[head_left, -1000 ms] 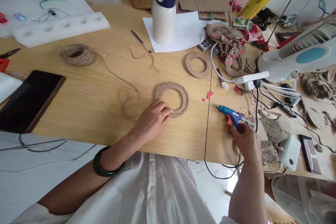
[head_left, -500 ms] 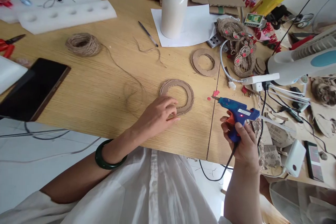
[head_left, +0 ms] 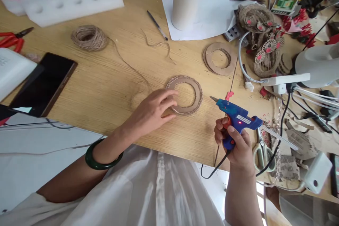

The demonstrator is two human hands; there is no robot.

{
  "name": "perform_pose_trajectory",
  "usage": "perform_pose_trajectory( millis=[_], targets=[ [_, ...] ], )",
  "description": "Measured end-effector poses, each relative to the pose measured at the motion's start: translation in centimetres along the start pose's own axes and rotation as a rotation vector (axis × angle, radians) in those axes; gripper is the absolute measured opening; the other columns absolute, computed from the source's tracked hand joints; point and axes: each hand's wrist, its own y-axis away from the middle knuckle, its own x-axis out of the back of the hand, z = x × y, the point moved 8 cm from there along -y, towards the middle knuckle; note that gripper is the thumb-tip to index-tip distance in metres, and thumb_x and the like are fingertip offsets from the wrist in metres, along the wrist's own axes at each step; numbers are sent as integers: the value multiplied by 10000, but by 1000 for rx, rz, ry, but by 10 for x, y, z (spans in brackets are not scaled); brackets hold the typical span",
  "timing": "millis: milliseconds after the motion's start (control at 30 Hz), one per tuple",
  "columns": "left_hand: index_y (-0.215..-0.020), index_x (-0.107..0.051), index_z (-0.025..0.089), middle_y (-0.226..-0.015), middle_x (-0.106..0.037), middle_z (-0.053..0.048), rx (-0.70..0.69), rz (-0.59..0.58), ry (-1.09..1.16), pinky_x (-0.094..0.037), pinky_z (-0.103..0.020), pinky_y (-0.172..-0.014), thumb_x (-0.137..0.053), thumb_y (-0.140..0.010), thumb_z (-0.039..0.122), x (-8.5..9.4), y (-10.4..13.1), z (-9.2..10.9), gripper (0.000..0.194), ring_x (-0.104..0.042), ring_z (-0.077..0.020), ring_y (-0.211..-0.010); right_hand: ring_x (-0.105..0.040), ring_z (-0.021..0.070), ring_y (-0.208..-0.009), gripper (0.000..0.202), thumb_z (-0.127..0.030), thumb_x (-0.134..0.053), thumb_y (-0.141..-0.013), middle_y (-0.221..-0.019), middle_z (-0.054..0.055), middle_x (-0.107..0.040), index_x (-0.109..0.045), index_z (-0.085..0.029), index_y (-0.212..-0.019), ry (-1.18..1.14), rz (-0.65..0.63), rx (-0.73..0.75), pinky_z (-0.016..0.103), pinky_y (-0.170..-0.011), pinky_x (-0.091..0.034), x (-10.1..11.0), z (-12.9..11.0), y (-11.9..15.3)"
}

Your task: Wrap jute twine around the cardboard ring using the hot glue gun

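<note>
Your right hand (head_left: 239, 148) clamps the blue glue gun (head_left: 239, 114); your left hand (head_left: 150, 112), fingers apart, is at the cardboard ring (head_left: 198, 95), centre, contact unclear. Twine-like strands (head_left: 200, 104) already edge its rim; its face looks bare, plenty left on the jute coil (head_left: 91, 45), far left.

We have the ring (head_left: 198, 93) on the table (head_left: 106, 81), the twine (head_left: 89, 37) to its far left, the phone (head_left: 43, 84) nearer, further left. Beyond stands the bottle (head_left: 188, 3) (on paper (head_left: 214, 17)), the pen (head_left: 157, 25) to its left; right of the ring is the glue gun (head_left: 237, 115).
</note>
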Motion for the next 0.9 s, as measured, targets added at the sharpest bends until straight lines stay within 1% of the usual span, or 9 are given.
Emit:
perform_pose_trajectory(
  millis=[67, 200, 367, 433, 533, 633, 733, 833, 900],
  targets=[
    [-1079, -615, 189, -1290, -607, -82, 78, 40, -33, -528, -406, -1057, -756, -873, 204, 7, 6, -10, 250, -606, -246, -1207, -607, 168, -709, 120, -326, -700, -897, -900, 41, -609, -715, -217, -944, 73, -7, 40, 292, -576, -535, -7, -3, -1],
    [-1108, -606, 194, -1178, -621, -81, 217, 41, -139, -556, -419, -979, -819, -814, 279, 12, 22, -28, 373, -628, -271, -1120, -712, 220, -799, 100, -294, -657, -950, -1118, 82, -684, -716, -225, -990, 95, -106, 36, 388, -686, -614, -36, -2, -6],
    [-910, -632, 213, -1042, -652, -44, 242, 41, -123, -564, -379, -859, -638, -927, 200, 16, 26, -36, 22, -647, -231, -982, -761, 230, -855, 160, -313, -644, -968, -1352, 94, -634, -701, -231, -1094, 112, -194, -21, 401, -727, -659, -75, 7, -21],
    [-861, -632, 222, -1013, -658, -43, 242, 67, -161, -555, -405, -871, -587, -937, 175, 22, 24, -41, 100, -642, -242, -975, -768, 215, -792, 214, -368, -656, -955, -1409, 101, -613, -677, -223, -1111, 173, -174, -43, 391, -701, -670, -82, 12, -27],
    [-852, -638, 239, -1043, -664, -51, 289, 127, -264, -536, -472, -939, -597, -915, 160, 38, 24, -56, 108, -630, -286, -1047, -750, 186, -690, 303, -453, -690, -912, -1409, 124, -617, -634, -210, -1085, 236, -144, -58, 393, -673, -676, -85, 19, -32],
    [-926, -660, 232, -1135, -658, -79, 318, 158, -317, -522, -522, -1001, -592, -902, 125, 49, 23, -65, 129, -605, -321, -1140, -747, 200, -731, 343, -492, -698, -898, -1348, 145, -638, -604, -205, -1060, 266, -138, -44, 407, -704, -675, -82, 24, -33],
    [-1077, -667, 213, -1272, -628, -93, 170, 131, -234, -490, -521, -1096, -584, -919, 122, 46, 14, -46, 200, -566, -307, -1250, -746, 212, -764, 347, -509, -687, -906, -1251, 143, -659, -605, -201, -1042, 309, -134, -19, 407, -722, -666, -79, 24, -33],
    [-1132, -662, 218, -1253, -650, -71, -50, 22, -81, -469, -492, -1142, -623, -943, 206, 26, 4, -12, 194, -575, -260, -1258, -736, 207, -695, 337, -518, -681, -907, -1173, 134, -695, -618, -201, -1002, 355, -124, -29, 409, -689, -656, -76, 22, -31],
    [-1133, -664, 196, -1223, -663, -78, -113, -37, -36, -442, -492, -1170, -658, -943, 270, 11, 0, 4, 204, -588, -252, -1234, -732, 221, -679, 335, -506, -699, -896, -1084, 121, -730, -634, -205, -1030, 377, -120, -36, 416, -669, -651, -74, 17, -29]
  ],
)
